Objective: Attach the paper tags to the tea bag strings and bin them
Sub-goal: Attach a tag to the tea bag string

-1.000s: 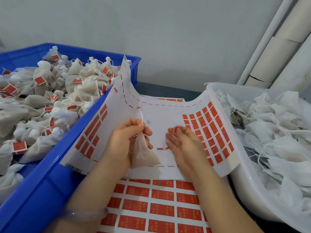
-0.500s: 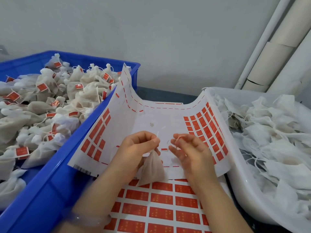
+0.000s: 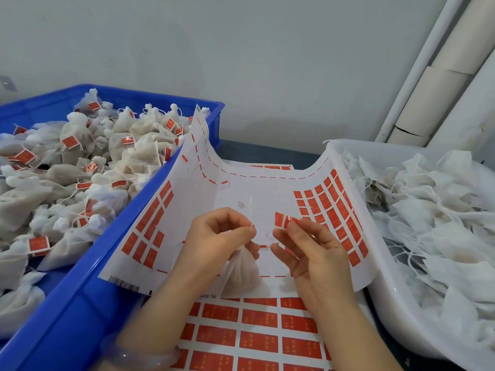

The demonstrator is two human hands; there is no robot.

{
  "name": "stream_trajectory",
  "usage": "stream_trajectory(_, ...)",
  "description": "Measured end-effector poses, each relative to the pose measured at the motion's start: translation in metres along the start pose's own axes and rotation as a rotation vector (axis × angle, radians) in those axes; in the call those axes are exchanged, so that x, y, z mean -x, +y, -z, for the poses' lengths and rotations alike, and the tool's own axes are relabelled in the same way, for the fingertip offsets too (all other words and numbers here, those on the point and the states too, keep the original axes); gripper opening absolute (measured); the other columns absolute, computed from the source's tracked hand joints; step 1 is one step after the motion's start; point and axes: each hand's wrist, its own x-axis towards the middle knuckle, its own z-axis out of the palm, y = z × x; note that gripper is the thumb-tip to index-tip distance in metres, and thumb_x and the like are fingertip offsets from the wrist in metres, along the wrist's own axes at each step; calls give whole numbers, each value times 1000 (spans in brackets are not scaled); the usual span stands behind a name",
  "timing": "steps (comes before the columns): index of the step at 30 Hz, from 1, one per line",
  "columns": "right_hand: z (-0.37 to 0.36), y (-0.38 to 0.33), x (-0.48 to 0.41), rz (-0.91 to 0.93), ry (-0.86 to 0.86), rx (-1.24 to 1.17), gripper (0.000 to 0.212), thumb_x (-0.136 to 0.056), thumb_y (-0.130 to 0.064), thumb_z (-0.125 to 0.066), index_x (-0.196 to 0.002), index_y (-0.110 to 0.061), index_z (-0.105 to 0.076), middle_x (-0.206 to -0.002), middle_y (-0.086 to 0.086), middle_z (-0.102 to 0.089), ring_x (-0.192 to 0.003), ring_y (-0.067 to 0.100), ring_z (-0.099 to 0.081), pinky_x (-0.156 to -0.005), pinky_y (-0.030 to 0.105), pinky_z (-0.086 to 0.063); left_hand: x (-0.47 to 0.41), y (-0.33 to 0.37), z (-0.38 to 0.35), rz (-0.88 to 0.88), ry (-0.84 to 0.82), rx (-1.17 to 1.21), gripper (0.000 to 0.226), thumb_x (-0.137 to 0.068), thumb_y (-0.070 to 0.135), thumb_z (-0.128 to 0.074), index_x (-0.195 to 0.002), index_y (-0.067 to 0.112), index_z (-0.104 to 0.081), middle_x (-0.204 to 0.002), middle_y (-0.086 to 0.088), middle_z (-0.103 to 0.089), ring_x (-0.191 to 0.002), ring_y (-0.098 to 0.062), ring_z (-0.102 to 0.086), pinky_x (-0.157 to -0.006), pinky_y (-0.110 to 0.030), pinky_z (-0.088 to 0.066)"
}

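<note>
Your left hand [image 3: 217, 236], fingers pinched on the string [image 3: 268, 235] of a tea bag [image 3: 241, 274] above the sheet [image 3: 235, 188], your right hand [image 3: 316, 253], fingers clamped on a red tag [image 3: 284, 220] beside it, blue bin [image 3: 80, 303] left.

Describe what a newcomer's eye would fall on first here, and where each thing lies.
The blue crate on the left, heaped with tagged tea bags, and the white tub on the right, full of untagged bags, stand out first. Between them a sheet of red tags curls up against both, and over it the left hand pinches a tea bag while the right hand pinches one red tag.
</note>
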Motion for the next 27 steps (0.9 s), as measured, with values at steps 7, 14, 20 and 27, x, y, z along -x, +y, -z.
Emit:
stream_trajectory(7,-4,3,4,62,-46,129,28,-48,-41,-71,-73,-31,-73,-85,-5,-73,-80,16,-71,-64,27,-57,1,2,2,-183,110,-183,18,-76,10,-73,-70,24,-64,-67,10,-68,-65,-9,-67,-55,-12,-51)
stream_trajectory(14,-3,6,3,77,15,150,30,-55,-38,-71,-84,-31,-74,-87,-10,-73,-78,10,-69,-60,20,-53,-4,-4,6,-110,76,-215,15,-78,7,-71,-73,19,-64,-69,15,-70,-62,-5,-69,-53,-8,-49)
stream_trajectory(20,-2,7,2,30,42,129,24,-54,-40,-69,-78,-36,-73,-83,-6,-72,-69,9,-67,-61,21,-52,-11,-14,11,97,107,-185,14,-81,8,-69,-74,19,-65,-72,16,-72,-64,-2,-69,-48,-11,-48)
stream_trajectory(27,-2,10,1,3,55,165,25,-56,-39,-68,-77,-25,-73,-79,-6,-72,-68,9,-67,-61,21,-53,-9,-16,13,116,48,-210,21,-81,13,-69,-75,33,-68,-64,31,-65,-61,12,-62,-42,-3,-40)
